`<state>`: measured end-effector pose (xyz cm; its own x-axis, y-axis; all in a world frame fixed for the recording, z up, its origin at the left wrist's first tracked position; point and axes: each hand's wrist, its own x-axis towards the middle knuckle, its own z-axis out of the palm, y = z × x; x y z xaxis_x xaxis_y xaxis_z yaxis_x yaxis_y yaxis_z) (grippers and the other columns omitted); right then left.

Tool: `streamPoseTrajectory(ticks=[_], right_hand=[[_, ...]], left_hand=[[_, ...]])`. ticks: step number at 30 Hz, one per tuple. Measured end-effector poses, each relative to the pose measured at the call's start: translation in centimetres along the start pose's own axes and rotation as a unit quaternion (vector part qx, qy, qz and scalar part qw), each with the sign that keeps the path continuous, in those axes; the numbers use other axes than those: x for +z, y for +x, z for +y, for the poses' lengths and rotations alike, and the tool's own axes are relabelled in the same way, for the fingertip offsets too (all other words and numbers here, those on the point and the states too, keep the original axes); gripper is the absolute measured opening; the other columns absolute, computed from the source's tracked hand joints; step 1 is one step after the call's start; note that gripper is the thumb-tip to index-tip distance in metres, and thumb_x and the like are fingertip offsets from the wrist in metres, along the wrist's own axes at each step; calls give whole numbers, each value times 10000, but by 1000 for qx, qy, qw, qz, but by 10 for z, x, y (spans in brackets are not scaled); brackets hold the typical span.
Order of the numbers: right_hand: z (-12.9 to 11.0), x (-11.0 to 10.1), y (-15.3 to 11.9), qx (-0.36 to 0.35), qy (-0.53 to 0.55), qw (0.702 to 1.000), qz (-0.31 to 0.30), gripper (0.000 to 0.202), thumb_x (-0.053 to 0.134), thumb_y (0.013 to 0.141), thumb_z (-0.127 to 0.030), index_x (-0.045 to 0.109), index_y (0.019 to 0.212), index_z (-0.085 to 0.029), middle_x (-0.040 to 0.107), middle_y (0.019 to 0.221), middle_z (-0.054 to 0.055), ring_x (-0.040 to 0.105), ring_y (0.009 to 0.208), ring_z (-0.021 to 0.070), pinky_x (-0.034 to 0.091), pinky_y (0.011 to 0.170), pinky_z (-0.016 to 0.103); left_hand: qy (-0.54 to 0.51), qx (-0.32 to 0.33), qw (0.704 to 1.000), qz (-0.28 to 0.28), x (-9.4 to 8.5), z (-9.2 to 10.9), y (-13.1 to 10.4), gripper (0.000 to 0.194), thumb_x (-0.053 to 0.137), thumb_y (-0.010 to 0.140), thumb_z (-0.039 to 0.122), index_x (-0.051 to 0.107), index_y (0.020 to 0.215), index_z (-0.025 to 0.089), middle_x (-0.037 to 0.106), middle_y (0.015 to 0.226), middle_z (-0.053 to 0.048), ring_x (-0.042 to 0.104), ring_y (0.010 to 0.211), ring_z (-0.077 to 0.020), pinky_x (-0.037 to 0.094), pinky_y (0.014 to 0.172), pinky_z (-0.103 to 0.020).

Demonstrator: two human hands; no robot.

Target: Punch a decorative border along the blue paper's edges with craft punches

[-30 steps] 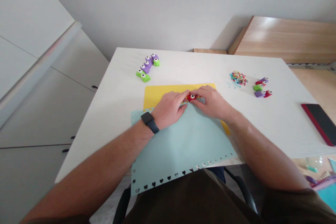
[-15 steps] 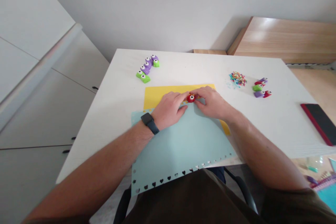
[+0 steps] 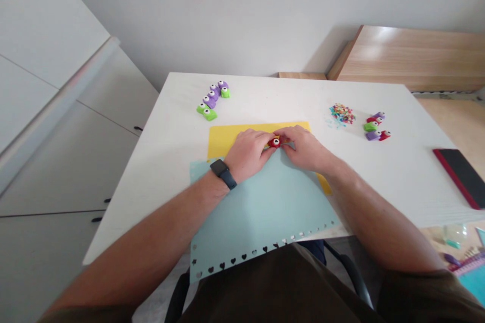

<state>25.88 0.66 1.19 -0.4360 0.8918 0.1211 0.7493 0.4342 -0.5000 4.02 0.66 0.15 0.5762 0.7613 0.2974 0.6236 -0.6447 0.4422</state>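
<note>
A small red piece [image 3: 275, 142] sits just above the centre of the frame, at the upper edge of a pale blue sheet [image 3: 261, 207]. It looks glossy and rounded, with a white disc and a dark spot on its front, like a single eye; the fingers hide its sides.

The left hand [image 3: 250, 152] comes from the lower left, palm down, and the right hand [image 3: 303, 147] from the lower right. Both are narrowed, their thumbs and forefingers closing on the red piece from either side. The remaining fingers curl, and exactly where each tip presses is too small to tell. Both forearms slant inward, and a dark watch [image 3: 218, 166] circles the left wrist.

Under the blue sheet lies a yellow sheet [image 3: 223, 137], showing above it and along its right side. Heart-shaped holes line the blue sheet's bottom edge, which hangs past the white table [image 3: 151, 186] at the bottom of the frame.
</note>
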Motion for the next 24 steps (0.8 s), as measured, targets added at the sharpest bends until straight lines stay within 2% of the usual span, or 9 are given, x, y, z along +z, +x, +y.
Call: streamPoseTrajectory(ticks=[5, 13, 24], right_hand=[[0, 1, 1, 5, -3, 1000, 6, 396, 588, 887, -94, 706, 1259, -165, 784, 1108, 129, 679, 1001, 281, 519, 951, 447], [0, 2, 1, 6, -4, 1000, 7, 383, 553, 921, -95, 702, 1266, -170, 780, 1095, 122, 660, 1000, 280, 513, 948, 430], [-3, 0, 0, 9, 0, 1000, -1, 372, 535, 923, -86, 703, 1245, -169, 768, 1038, 109, 635, 999, 274, 489, 956, 430]], left_hand=[[15, 4, 1000, -7, 2, -1, 4, 234, 579, 1054, 331, 717, 1198, 208, 803, 1119, -87, 723, 1020, -270, 523, 920, -436], [6, 6, 1000, -5, 1, -3, 3, 234, 608, 1044, 352, 734, 1201, 234, 806, 1181, -64, 723, 1062, -261, 512, 954, -435], [34, -9, 999, 13, -3, -4, 2, 202, 622, 1028, 324, 750, 1148, 225, 816, 1079, -65, 725, 1010, -268, 509, 920, -427]])
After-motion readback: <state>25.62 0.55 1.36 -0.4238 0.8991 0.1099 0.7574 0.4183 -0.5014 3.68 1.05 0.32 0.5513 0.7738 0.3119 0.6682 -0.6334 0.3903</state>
